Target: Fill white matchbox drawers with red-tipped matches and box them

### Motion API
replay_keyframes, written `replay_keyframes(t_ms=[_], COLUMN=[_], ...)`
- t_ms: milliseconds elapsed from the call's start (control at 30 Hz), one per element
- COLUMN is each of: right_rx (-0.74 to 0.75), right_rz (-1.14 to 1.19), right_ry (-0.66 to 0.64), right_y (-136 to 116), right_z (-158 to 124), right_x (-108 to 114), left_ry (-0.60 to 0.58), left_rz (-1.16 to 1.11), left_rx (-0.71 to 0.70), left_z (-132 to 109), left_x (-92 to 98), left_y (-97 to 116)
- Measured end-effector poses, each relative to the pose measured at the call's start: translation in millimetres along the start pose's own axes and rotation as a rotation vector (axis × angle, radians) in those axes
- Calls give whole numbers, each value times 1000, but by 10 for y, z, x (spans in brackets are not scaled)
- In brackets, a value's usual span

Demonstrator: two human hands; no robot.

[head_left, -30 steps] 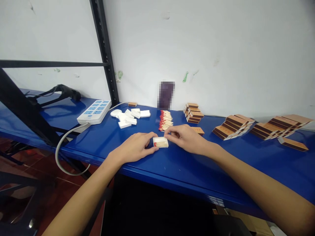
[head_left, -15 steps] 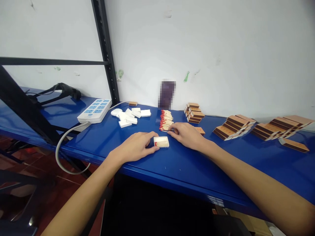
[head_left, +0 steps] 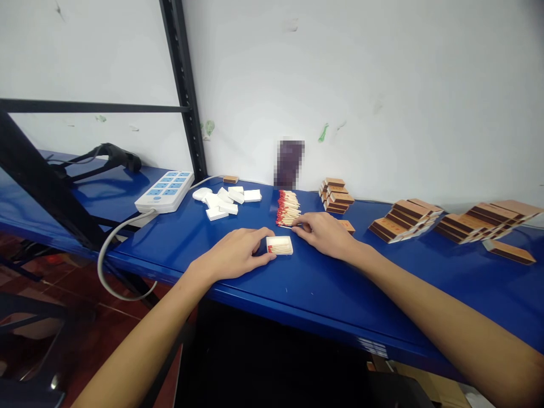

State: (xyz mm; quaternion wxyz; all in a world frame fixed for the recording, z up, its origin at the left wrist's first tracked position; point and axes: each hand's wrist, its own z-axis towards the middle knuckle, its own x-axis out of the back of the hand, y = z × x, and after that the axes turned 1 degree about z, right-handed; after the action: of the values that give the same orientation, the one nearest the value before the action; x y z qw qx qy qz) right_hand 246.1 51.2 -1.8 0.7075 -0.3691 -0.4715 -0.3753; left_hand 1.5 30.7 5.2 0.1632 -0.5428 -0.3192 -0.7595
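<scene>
A small white matchbox tray [head_left: 287,241] lies on the blue shelf, partly filled with red-headed matches. My left hand [head_left: 242,253] grips its left end, thumb at the near corner and fingers at the far one. Just beyond the tray spreads a pile of red-tipped matches [head_left: 289,207]. My right hand [head_left: 321,232] rests at the near edge of this pile, thumb and forefinger pinched on a match [head_left: 286,227] whose stick points left. Its other fingers are curled and partly hidden.
White trays [head_left: 222,202] lie in a loose heap at left, beside a power strip [head_left: 165,191]. Brown matchboxes stand in a small stack [head_left: 335,195] behind my right hand and in larger stacks [head_left: 403,220] farther right. A black upright post [head_left: 182,85] rises at the back left.
Both hands stay almost where they were. The view has shifted very slightly; the tray and the pile look unchanged.
</scene>
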Motion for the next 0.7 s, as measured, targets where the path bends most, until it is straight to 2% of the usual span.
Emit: replay_keyframes(t_ms=[433,700], right_rx=[-2,-52], right_rz=[177,208], right_ry=[19,-86], right_y=[-80,-77], right_z=[38,17], right_x=[-71,-13], left_ry=[-5,0], left_rz=[11,13], left_rx=[0,-2], left_z=[10,9], left_x=[6,4], left_y=[15,11])
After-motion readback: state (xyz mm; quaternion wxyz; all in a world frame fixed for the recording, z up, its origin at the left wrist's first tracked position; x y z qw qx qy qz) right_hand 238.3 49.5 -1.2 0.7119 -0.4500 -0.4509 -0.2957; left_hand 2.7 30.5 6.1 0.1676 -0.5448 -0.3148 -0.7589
